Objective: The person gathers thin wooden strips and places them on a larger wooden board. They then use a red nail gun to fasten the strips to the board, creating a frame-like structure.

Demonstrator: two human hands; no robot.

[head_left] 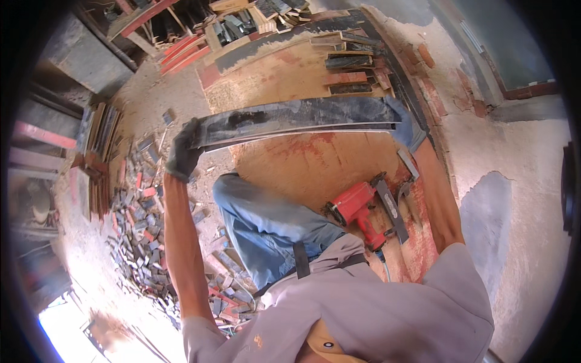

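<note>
A long, black-faced wooden board [296,114] spans the space in front of me, roughly level. A second thin edge shows under it, so at least two boards appear stacked. My left hand [184,151], in a dark glove, is closed on their left end. Around the right end wraps my right hand [407,125], wearing a blue-grey glove; its fingers are partly hidden. Below the right forearm a red and black nail gun [357,209] lies on the plywood work surface [272,163], its hose running toward my lap.
Short black and red wood pieces [351,69] are stacked at the surface's far right. More bundled offcuts [242,27] lie at the far edge. A heap of small scraps [139,242] covers the floor on the left, near upright boards [97,145]. A worn wall [508,157] stands at right.
</note>
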